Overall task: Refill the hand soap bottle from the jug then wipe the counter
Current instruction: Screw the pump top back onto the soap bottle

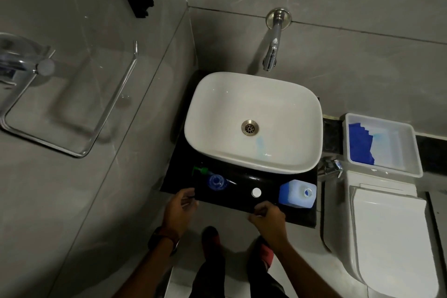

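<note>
A clear soap bottle (216, 182) with blue liquid stands open on the black counter (244, 182), left of centre. Its green pump (200, 171) lies just behind it to the left. The jug (297, 193), translucent with blue soap, stands uncapped at the counter's right front. A white cap (256, 192) lies between bottle and jug. My left hand (180, 208) hovers at the counter's front edge below the bottle, fingers loosely curled, holding nothing. My right hand (267, 216) is at the front edge left of the jug, fingers curled, apparently with nothing in them.
A white basin (312, 113) fills the back of the counter under a wall tap (272, 55). To the right, a white tray (408, 143) holding a blue cloth (360, 141) sits on the toilet (391, 237) cistern. A chrome towel ring (72, 104) hangs on the left wall.
</note>
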